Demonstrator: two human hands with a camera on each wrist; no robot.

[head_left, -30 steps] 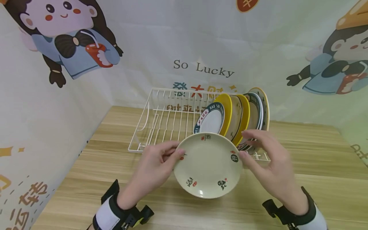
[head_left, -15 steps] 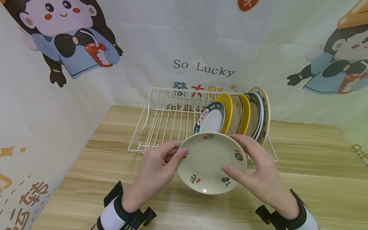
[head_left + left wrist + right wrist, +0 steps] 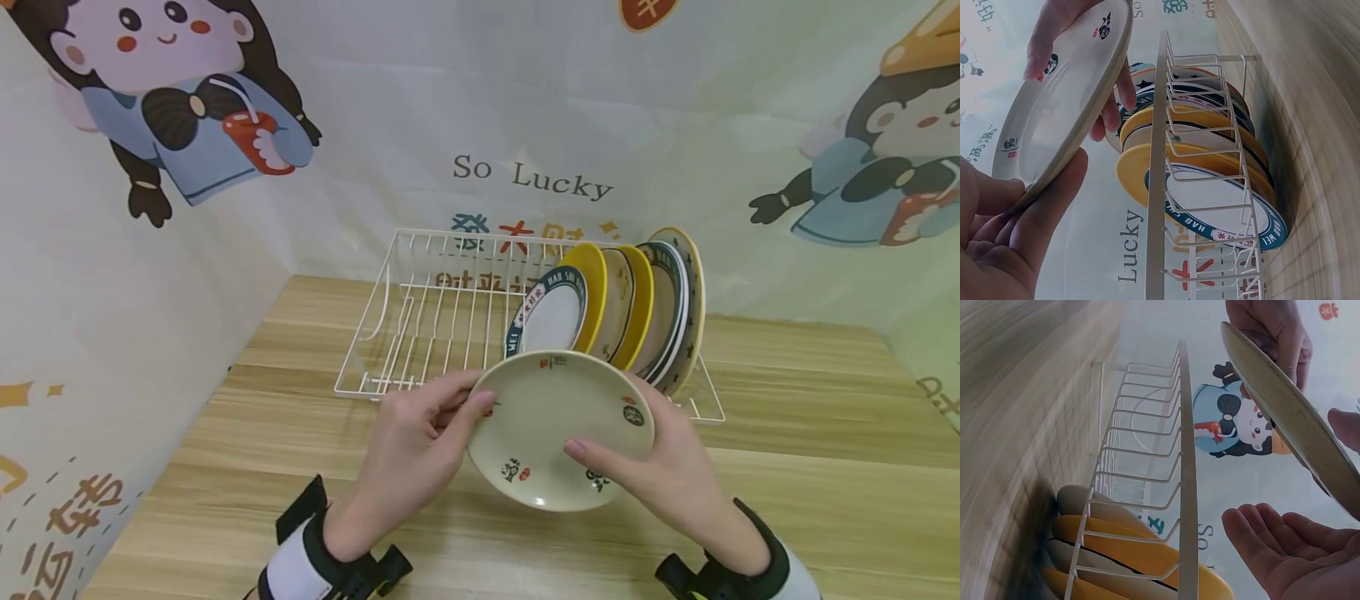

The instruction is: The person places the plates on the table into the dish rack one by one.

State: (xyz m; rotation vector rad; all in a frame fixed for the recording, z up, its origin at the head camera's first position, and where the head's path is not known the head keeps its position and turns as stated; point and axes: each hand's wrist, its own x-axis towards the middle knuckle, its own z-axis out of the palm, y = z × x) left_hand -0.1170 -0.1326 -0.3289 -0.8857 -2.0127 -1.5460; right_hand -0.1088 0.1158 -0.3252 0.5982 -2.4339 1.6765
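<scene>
A small cream plate (image 3: 558, 425) with black and red motifs is tilted in front of the dish rack. My left hand (image 3: 416, 450) pinches its left rim, thumb on the face and fingers behind. Around the right side comes my right hand (image 3: 663, 458), its thumb over the plate's face and its fingers behind. In the right wrist view, the right fingers (image 3: 1266, 534) extend along the underside, with some space showing between them and the plate. The left wrist view shows the plate (image 3: 1060, 94) between both hands, above the rack's front rail.
A white wire dish rack (image 3: 431, 333) stands on the wooden table (image 3: 810, 467) against a printed backdrop (image 3: 375, 108). Several plates stand upright in its right part, including a yellow plate (image 3: 590, 275) and a blue-rimmed white plate (image 3: 551, 312).
My right hand has moved left, from near the right rim to around it, thumb now over the face. The plate has shifted slightly right and tilted, with my left hand keeping its pinch.
</scene>
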